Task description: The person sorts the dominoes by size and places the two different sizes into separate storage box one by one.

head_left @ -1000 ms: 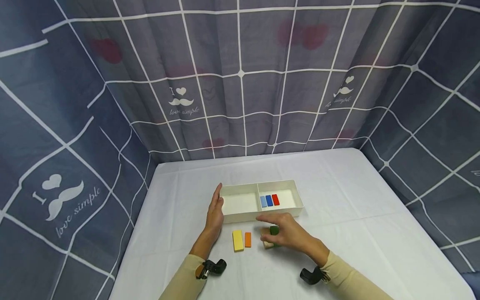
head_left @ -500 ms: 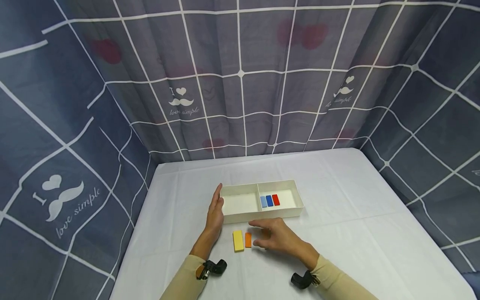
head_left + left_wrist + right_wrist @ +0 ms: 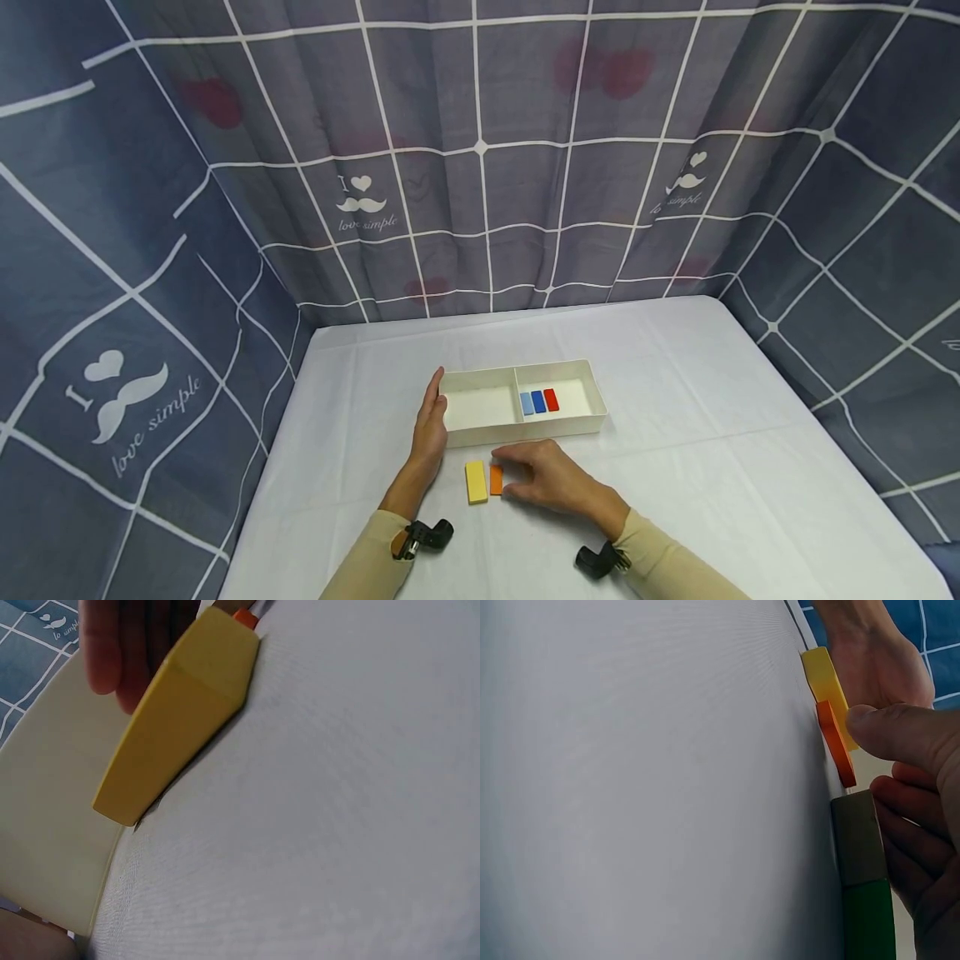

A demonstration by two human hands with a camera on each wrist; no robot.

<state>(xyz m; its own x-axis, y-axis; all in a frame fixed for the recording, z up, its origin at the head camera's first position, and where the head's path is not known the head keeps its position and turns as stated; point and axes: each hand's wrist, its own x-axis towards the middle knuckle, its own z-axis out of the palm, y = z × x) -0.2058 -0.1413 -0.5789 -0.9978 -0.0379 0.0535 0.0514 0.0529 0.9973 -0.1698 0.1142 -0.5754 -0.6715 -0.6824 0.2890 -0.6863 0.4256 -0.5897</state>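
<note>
Head view. White tray [image 3: 480,432] with two compartments on the table [image 3: 675,467], just beyond both hands. Left hand [image 3: 430,429] flat and edge-on, fingers straight, pressed against the tray's left end wall; it grips nothing. Right hand [image 3: 542,477] low over the table in front of the tray, fingers curved, thumb and fingertips at the orange block [image 3: 496,479]. Yellow block [image 3: 476,482] lies flat just left of the orange one, between the two hands, clear of the tray. In the tray compartment nearer the right hand: light blue block [image 3: 527,403], blue block [image 3: 538,401] and red block [image 3: 551,399], side by side. Compartment nearer the left hand shows only its white floor. Grey checked curtain [image 3: 480,158] behind and to both sides.

Left wrist view. Yellow block [image 3: 180,712] close up, flat on the table [image 3: 337,825]; a sliver of the orange block [image 3: 244,615] past its far end. A fingertip of the right hand [image 3: 105,652] shows above the yellow block. Tray wall [image 3: 52,825] along the left.

Right wrist view. Right hand [image 3: 911,787]: thumb tip on the orange block [image 3: 835,742], fingers curled behind it. Under the palm, a tan block [image 3: 859,836] and a green block [image 3: 868,919] end to end; whether the hand holds them cannot be told. Yellow block [image 3: 822,679] just beyond the orange one, then the left hand [image 3: 877,667].
</note>
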